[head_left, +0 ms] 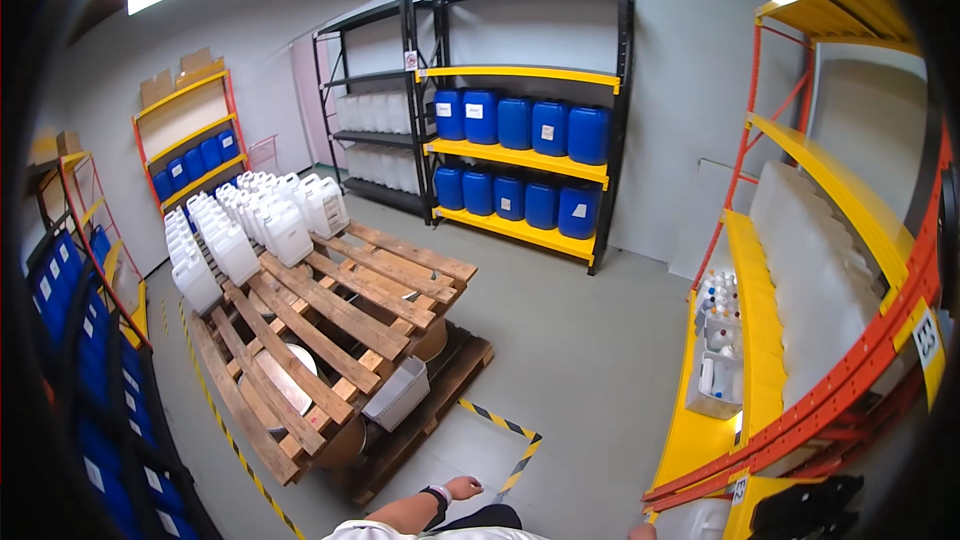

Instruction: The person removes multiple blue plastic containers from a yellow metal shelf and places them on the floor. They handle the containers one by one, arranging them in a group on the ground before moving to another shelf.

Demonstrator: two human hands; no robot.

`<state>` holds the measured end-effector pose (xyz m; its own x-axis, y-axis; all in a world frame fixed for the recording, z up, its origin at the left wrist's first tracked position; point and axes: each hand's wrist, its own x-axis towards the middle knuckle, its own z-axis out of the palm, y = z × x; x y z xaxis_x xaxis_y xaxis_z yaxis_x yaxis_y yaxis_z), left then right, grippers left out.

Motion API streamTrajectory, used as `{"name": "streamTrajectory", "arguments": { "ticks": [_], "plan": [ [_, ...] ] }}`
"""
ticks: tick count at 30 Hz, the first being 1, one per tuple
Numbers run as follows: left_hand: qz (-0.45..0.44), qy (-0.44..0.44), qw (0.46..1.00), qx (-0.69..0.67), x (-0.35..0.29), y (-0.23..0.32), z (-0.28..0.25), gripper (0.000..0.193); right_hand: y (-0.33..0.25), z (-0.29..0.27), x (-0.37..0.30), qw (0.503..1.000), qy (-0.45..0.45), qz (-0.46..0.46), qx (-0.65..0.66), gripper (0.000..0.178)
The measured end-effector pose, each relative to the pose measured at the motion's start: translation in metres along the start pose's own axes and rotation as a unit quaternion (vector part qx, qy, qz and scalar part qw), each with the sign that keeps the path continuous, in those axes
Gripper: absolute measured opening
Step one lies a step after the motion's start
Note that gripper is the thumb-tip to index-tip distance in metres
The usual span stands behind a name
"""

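Note:
My left hand (465, 488), with a dark band at the wrist, is held out over the grey floor near the bottom of the view. Its fingers are loosely bent and nothing shows in them. Only a small part of my right hand (642, 532) appears at the lower edge, beside the orange and yellow rack; its fingers are hidden. Ahead to the left stands a wooden pallet (340, 325), raised on drums above another pallet (455, 370). White plastic jerrycans (286, 234) stand in rows on its far end.
Blue jerrycans (514, 124) fill shelves of the black and yellow rack (520, 148); more line racks at left. On the right rack (760, 310) are bins of bottles (714, 385) and translucent containers (810, 260). Striped tape (500, 420) marks the floor. A grey basket (398, 392) sits under the pallet.

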<state>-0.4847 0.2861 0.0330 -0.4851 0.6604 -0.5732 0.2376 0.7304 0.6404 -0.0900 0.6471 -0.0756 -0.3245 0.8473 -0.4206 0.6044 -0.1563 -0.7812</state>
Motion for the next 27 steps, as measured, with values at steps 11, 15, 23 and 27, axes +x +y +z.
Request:
{"name": "streamTrajectory", "arguments": {
  "ticks": [11, 15, 23, 27],
  "plan": [
    [-0.119, -0.038, 0.989, 0.08, 0.116, -0.029, -0.072, 0.044, -0.154, 0.091, 0.125, 0.916, -0.214, -0.097, -0.324, 0.026],
    [-0.058, 0.021, 0.989, 0.132, 0.188, -0.016, -0.129, 0.043, -0.184, 0.095, 0.187, 0.881, -0.246, -0.036, -0.402, 0.025],
    [-0.038, 0.058, 0.996, 0.057, 0.306, 0.049, -0.224, 0.044, -0.283, 0.141, 0.288, 0.921, -0.233, 0.067, -0.305, 0.029],
    [-0.018, 0.007, 1.0, -0.001, 0.354, 0.064, -0.245, 0.046, -0.349, 0.161, 0.312, 0.893, -0.229, -0.016, -0.388, 0.032]
  ]
}}
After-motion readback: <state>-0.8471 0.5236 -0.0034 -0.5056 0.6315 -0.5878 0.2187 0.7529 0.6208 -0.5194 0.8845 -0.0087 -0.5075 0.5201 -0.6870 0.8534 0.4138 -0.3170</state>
